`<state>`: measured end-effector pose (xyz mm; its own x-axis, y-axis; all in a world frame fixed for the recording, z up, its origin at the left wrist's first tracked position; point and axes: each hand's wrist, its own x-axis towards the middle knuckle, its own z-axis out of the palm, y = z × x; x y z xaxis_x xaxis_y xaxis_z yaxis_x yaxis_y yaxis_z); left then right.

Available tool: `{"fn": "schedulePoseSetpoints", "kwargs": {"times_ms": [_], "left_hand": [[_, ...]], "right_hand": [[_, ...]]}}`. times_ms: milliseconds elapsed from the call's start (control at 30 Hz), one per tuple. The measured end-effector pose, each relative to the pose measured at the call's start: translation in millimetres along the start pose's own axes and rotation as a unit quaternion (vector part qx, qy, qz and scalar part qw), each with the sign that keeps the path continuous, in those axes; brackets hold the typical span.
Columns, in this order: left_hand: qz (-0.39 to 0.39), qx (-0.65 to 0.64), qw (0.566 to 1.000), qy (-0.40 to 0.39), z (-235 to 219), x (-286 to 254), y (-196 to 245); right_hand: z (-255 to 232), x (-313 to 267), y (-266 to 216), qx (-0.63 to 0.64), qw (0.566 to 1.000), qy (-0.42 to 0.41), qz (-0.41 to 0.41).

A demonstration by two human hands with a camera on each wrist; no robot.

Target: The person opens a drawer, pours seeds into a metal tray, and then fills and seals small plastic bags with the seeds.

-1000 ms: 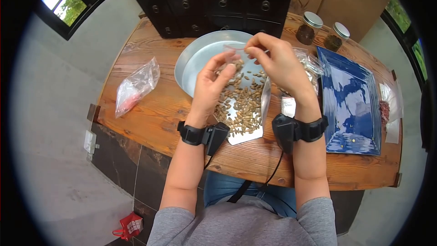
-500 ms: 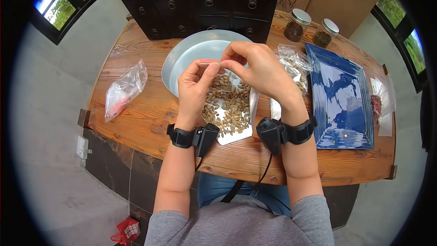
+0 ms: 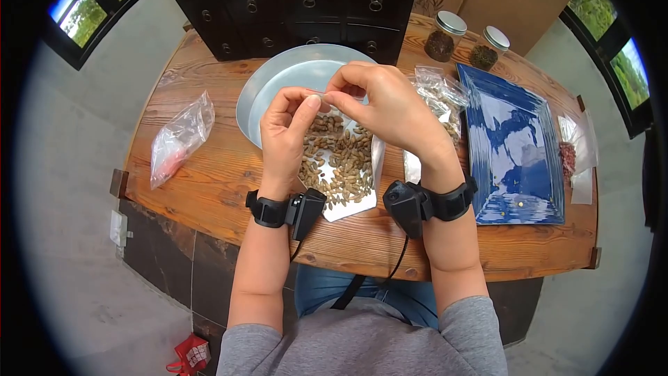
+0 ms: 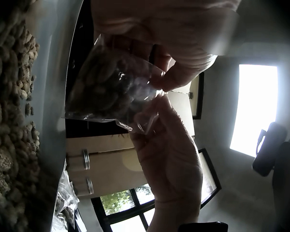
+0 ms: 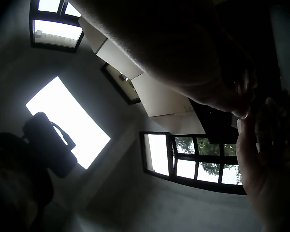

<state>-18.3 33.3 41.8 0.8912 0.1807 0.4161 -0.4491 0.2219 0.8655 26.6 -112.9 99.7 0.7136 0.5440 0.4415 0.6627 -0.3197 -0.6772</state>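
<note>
A small clear bag (image 4: 106, 87) with brown pieces inside hangs from both hands in the left wrist view. My left hand (image 3: 287, 129) pinches its top edge between thumb and fingers. Close against it, my right hand (image 3: 386, 108) pinches the same edge, fingertips nearly touching the left ones. Beneath the hands, many brown pods (image 3: 344, 174) lie on an opened silvery bag (image 3: 341, 212), in front of and partly over a round metal tray (image 3: 254, 101). The small bag is mostly hidden by the hands in the head view.
On the left lies a clear bag (image 3: 182, 141) with something pink. To the right are clear packets (image 3: 442, 94), a blue rectangular plate (image 3: 515, 132) and a bag of reddish bits (image 3: 568, 160). Two lidded jars (image 3: 443, 38) (image 3: 488, 49) and a dark drawer cabinet (image 3: 292, 0) stand behind.
The hands have come together, the right fingers moving down to the left ones at the bag's edge. The head view has shifted, moving the scene slightly left in the picture.
</note>
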Motion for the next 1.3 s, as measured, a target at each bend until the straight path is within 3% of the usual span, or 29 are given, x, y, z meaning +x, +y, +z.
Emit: {"fn": "schedulePoseSetpoints", "kwargs": {"times_ms": [400, 567, 800, 867, 1000, 1100, 1167, 1300], "left_hand": [[0.0, 0.011, 1.0, 0.001, -1.6, -0.7, -0.6], [0.018, -0.004, 1.0, 0.009, -2.1, -0.3, -1.9], [0.023, -0.01, 0.999, 0.026, -4.4, 1.5, -2.0], [0.036, -0.032, 0.997, 0.06, -4.9, 2.2, -2.8], [0.049, -0.032, 0.995, 0.082, -7.5, 3.6, -4.9], [0.044, -0.035, 0.995, 0.081, -6.6, 3.4, -3.7], [-0.017, -0.039, 0.997, 0.07, -4.3, 3.0, -0.3], [-0.031, 0.006, 0.998, 0.052, -5.2, 0.9, -0.4]], "right_hand": [[2.0, -0.2, 1.1, 0.017, 0.999, -0.026, 0.037], [5.3, -0.5, 0.5, -0.025, 0.999, 0.004, -0.022], [5.0, 1.6, -1.9, 0.018, 0.999, 0.03, -0.026], [-1.9, 1.2, -1.2, 0.01, 0.998, -0.034, 0.05], [-4.0, 1.1, 2.1, 0.019, 0.997, -0.038, 0.072], [-1.3, 1.2, 3.2, 0.013, 0.998, -0.028, 0.059], [0.9, 1.3, 2.6, -0.003, 1.0, 0.019, 0.014], [4.6, 0.5, -6.8, -0.036, 0.999, 0.019, -0.002]]}}
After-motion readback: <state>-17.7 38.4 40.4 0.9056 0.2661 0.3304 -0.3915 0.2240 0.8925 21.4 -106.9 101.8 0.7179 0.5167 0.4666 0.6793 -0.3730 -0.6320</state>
